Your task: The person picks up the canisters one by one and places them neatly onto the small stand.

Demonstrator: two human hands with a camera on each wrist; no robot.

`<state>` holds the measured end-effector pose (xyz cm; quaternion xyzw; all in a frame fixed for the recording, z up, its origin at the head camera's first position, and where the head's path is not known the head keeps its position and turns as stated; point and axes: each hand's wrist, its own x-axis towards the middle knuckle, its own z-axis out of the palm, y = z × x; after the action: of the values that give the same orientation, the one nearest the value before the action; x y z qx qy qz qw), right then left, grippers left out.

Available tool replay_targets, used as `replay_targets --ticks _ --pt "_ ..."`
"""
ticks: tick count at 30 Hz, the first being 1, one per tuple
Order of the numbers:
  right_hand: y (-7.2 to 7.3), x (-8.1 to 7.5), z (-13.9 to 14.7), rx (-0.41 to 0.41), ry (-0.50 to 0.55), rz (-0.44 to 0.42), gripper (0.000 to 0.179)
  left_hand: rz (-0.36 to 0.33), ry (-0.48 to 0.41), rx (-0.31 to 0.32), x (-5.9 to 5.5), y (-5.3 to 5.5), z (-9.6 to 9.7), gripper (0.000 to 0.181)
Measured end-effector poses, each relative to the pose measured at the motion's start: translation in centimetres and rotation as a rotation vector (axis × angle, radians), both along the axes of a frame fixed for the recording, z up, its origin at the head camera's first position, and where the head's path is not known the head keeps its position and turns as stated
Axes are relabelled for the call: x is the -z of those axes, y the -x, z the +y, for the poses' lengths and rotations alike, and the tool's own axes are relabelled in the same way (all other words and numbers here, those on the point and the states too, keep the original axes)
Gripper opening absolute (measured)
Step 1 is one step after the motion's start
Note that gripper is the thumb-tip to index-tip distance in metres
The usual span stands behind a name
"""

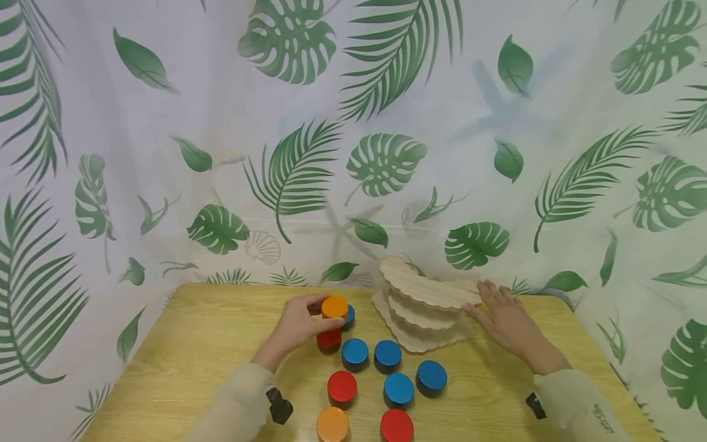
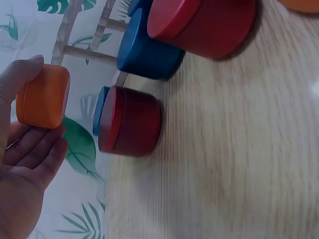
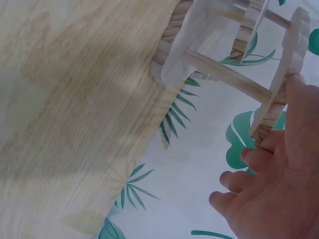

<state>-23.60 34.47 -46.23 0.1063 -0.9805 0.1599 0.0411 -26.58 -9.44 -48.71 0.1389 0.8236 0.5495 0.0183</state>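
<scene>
My left hand [image 1: 298,322] pinches an orange round tin [image 1: 334,308] between thumb and fingers. In the left wrist view, a gap separates this orange tin [image 2: 44,97] from the red tin [image 2: 132,122] standing on the table. Just behind that red tin is a blue tin [image 1: 349,316], partly hidden. At the back of the table stands a tiered wooden stand [image 1: 422,288] with scalloped, curved shelves. My right hand [image 1: 505,322] grips the right end of its top shelf, thumb at the front edge and fingers at the far side. Wooden posts [image 3: 227,74] join the shelves.
Several more tins sit in front of the stand: blue ones [image 1: 399,390], red ones [image 1: 342,388] and an orange one [image 1: 332,423]. They stand on a wood-grain table [image 1: 221,344]. A white leaf-print cloth [image 1: 309,245] hangs close behind the table's back edge.
</scene>
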Motion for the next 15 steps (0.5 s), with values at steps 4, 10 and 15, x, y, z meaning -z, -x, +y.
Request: replay_targets --ticks 4,10,15 --pt "0.0 0.1 -0.1 -0.001 -0.002 -0.005 0.083 0.018 0.026 0.027 -0.1 0.3 1.1 0.055" --pt "0.0 -0.1 -0.2 0.008 -0.009 -0.017 0.083 0.063 0.053 0.063 -0.7 0.7 2.3 0.05" --pt "-0.1 -0.2 -0.2 0.009 -0.016 -0.015 0.083 0.077 0.062 0.077 -1.3 1.2 3.4 0.051"
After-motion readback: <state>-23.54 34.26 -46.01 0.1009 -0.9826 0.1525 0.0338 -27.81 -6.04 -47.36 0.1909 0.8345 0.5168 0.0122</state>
